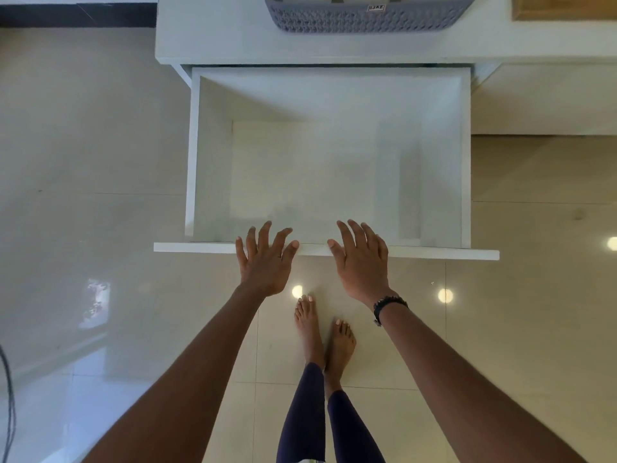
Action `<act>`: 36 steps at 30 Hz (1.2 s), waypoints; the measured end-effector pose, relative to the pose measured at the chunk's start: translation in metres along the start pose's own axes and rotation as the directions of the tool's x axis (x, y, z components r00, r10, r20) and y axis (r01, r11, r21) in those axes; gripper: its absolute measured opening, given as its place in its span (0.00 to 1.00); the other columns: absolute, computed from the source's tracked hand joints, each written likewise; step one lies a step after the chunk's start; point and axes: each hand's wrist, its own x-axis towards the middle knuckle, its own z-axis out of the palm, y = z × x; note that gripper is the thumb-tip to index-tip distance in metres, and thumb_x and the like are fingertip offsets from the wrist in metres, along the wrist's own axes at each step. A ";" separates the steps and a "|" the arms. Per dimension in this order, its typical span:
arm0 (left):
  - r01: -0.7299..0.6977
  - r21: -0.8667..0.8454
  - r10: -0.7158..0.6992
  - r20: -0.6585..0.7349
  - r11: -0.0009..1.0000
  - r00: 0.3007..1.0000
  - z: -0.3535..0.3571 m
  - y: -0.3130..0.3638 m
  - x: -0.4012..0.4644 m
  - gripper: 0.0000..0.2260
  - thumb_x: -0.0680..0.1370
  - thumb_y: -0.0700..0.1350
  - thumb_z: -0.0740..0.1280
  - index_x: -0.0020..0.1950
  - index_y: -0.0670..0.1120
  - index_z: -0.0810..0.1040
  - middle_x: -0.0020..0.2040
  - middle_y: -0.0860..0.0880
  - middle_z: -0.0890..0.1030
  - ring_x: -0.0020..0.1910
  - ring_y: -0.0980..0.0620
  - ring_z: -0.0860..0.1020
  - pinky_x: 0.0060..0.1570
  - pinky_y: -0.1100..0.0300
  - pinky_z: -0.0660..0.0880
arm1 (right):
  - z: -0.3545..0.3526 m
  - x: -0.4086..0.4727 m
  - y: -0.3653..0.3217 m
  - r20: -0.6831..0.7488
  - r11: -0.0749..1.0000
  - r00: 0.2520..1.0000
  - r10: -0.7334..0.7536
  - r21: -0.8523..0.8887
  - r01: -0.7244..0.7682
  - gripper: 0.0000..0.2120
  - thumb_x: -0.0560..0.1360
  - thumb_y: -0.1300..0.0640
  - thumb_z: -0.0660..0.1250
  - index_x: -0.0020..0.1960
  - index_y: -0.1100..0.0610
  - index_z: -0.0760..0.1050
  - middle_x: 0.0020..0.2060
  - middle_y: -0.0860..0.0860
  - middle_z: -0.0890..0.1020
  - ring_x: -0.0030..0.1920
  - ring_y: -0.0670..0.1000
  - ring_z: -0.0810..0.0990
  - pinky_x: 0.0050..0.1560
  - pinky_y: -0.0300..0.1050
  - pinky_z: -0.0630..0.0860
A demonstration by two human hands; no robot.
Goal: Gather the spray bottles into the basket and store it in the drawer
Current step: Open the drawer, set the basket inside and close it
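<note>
Drawer [329, 250] open; basket [367, 18] on tabletop [217, 38].

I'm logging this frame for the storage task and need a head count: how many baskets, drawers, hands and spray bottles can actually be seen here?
Grey woven plastic basket, on the white countertop: 1
Open white drawer, nothing in it: 1
Open hands, left hand and right hand: 2
Spray bottles clearly identifiable: 0 (basket contents cut off by the frame)
Total: 4

Drawer [329, 250] matt white; basket [367, 18] woven-look plastic; floor [83, 145] glossy.
</note>
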 end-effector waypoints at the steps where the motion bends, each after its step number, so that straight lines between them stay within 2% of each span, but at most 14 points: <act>1: -0.007 -0.007 0.007 -0.013 1.000 1.000 -0.003 0.002 0.000 0.21 0.82 0.57 0.45 0.75 0.59 0.54 0.79 0.50 0.45 0.77 0.45 0.39 0.73 0.43 0.35 | -0.004 0.003 0.001 0.021 1.000 1.000 -0.002 0.014 0.002 0.30 0.79 0.38 0.38 0.77 0.50 0.53 0.77 0.49 0.56 0.77 0.52 0.50 0.75 0.50 0.48; 3: -0.019 -0.068 0.013 -0.080 0.997 0.997 -0.018 0.008 0.003 0.21 0.82 0.56 0.46 0.75 0.58 0.54 0.79 0.50 0.46 0.77 0.45 0.40 0.73 0.44 0.37 | -0.016 0.011 0.005 -0.019 0.999 1.000 0.001 0.054 0.000 0.25 0.82 0.43 0.47 0.77 0.51 0.52 0.76 0.51 0.57 0.77 0.53 0.52 0.76 0.51 0.51; 6: -0.081 -0.158 0.042 -0.235 0.984 0.971 -0.059 0.021 0.022 0.20 0.83 0.52 0.51 0.75 0.53 0.59 0.78 0.48 0.52 0.77 0.44 0.48 0.74 0.43 0.45 | -0.053 0.035 0.009 -0.243 0.991 0.970 0.028 0.132 0.004 0.24 0.82 0.48 0.53 0.75 0.56 0.58 0.73 0.54 0.65 0.74 0.55 0.61 0.73 0.53 0.61; 10: -0.183 -0.230 0.070 -0.429 0.956 0.901 -0.130 0.038 0.067 0.19 0.82 0.51 0.53 0.74 0.50 0.63 0.76 0.45 0.60 0.76 0.44 0.57 0.73 0.48 0.53 | -0.123 0.085 0.010 -0.508 0.982 0.857 0.090 0.190 0.010 0.22 0.82 0.51 0.54 0.73 0.60 0.61 0.70 0.56 0.69 0.71 0.55 0.66 0.67 0.52 0.66; 14: -0.290 -0.341 0.083 -0.510 0.894 0.856 -0.201 0.063 0.111 0.21 0.83 0.49 0.53 0.75 0.45 0.60 0.77 0.44 0.60 0.76 0.47 0.56 0.74 0.53 0.53 | -0.196 0.146 0.013 -0.696 0.970 0.700 0.159 0.242 0.021 0.20 0.82 0.55 0.55 0.72 0.61 0.62 0.68 0.57 0.71 0.69 0.57 0.68 0.66 0.48 0.66; 17: -0.322 -0.432 0.046 -0.539 0.842 0.841 -0.245 0.087 0.137 0.22 0.83 0.48 0.53 0.76 0.43 0.57 0.77 0.44 0.59 0.77 0.48 0.56 0.74 0.56 0.53 | -0.246 0.191 0.019 -0.755 0.952 0.611 0.238 0.306 0.008 0.19 0.81 0.60 0.54 0.71 0.63 0.63 0.68 0.59 0.70 0.69 0.58 0.68 0.66 0.45 0.63; 21: -0.282 -0.516 -0.038 -0.525 0.809 0.850 -0.286 0.108 0.177 0.24 0.83 0.47 0.53 0.77 0.41 0.53 0.78 0.44 0.57 0.76 0.48 0.57 0.74 0.58 0.53 | -0.295 0.245 0.035 -0.704 0.906 0.623 0.341 0.423 -0.019 0.18 0.82 0.61 0.52 0.70 0.64 0.64 0.67 0.61 0.72 0.68 0.57 0.69 0.63 0.42 0.62; 23: -0.222 -0.566 -0.099 -0.480 0.794 0.872 -0.299 0.117 0.197 0.25 0.82 0.47 0.55 0.77 0.41 0.53 0.77 0.43 0.60 0.75 0.47 0.61 0.71 0.59 0.58 | -0.309 0.267 0.046 -0.677 0.897 0.643 0.358 0.441 -0.035 0.12 0.81 0.62 0.51 0.57 0.64 0.71 0.52 0.62 0.77 0.54 0.58 0.74 0.48 0.43 0.63; 25: -0.144 -0.635 -0.180 -0.417 0.759 0.891 -0.308 0.125 0.214 0.23 0.81 0.47 0.58 0.75 0.42 0.59 0.72 0.43 0.68 0.69 0.45 0.69 0.62 0.60 0.66 | -0.316 0.284 0.053 -0.650 0.899 0.678 0.343 0.436 -0.038 0.10 0.81 0.63 0.51 0.43 0.61 0.66 0.35 0.58 0.71 0.41 0.54 0.68 0.36 0.42 0.55; 27: -0.118 -0.675 -0.223 -0.396 0.729 0.891 -0.314 0.129 0.229 0.18 0.79 0.44 0.59 0.69 0.42 0.68 0.60 0.46 0.75 0.55 0.48 0.74 0.44 0.61 0.72 | -0.323 0.296 0.059 -0.631 0.909 0.709 0.316 0.416 -0.035 0.11 0.80 0.63 0.52 0.39 0.60 0.65 0.33 0.57 0.68 0.38 0.52 0.65 0.34 0.41 0.52; 29: -0.114 -0.696 -0.258 -0.407 0.709 0.876 -0.317 0.131 0.240 0.16 0.76 0.42 0.59 0.63 0.41 0.73 0.53 0.47 0.76 0.47 0.51 0.72 0.33 0.68 0.68 | -0.327 0.305 0.061 -0.606 0.919 0.743 0.285 0.392 -0.033 0.11 0.80 0.63 0.53 0.39 0.60 0.67 0.35 0.58 0.70 0.38 0.52 0.66 0.33 0.41 0.52; 30: -0.105 -0.710 -0.287 -0.409 0.696 0.866 -0.319 0.131 0.244 0.16 0.75 0.40 0.59 0.62 0.41 0.74 0.53 0.46 0.77 0.46 0.51 0.72 0.34 0.69 0.68 | -0.327 0.308 0.062 -0.599 0.923 0.753 0.272 0.383 -0.029 0.11 0.79 0.64 0.54 0.40 0.61 0.69 0.36 0.59 0.72 0.38 0.52 0.67 0.33 0.40 0.53; 33: -0.084 -0.725 -0.366 -0.440 0.683 0.820 -0.318 0.133 0.247 0.17 0.74 0.34 0.58 0.61 0.44 0.75 0.59 0.45 0.79 0.47 0.52 0.72 0.44 0.64 0.68 | -0.325 0.315 0.064 -0.620 0.926 0.738 0.266 0.376 -0.018 0.11 0.79 0.65 0.56 0.46 0.66 0.76 0.41 0.60 0.79 0.41 0.50 0.70 0.33 0.36 0.58; 36: -0.110 -0.717 -0.354 -0.464 0.688 0.812 -0.318 0.132 0.244 0.18 0.73 0.32 0.59 0.61 0.43 0.75 0.59 0.44 0.79 0.49 0.50 0.75 0.46 0.63 0.70 | -0.321 0.316 0.066 -0.648 0.930 0.715 0.262 0.367 -0.008 0.11 0.79 0.65 0.56 0.48 0.67 0.77 0.38 0.54 0.75 0.40 0.49 0.70 0.30 0.32 0.60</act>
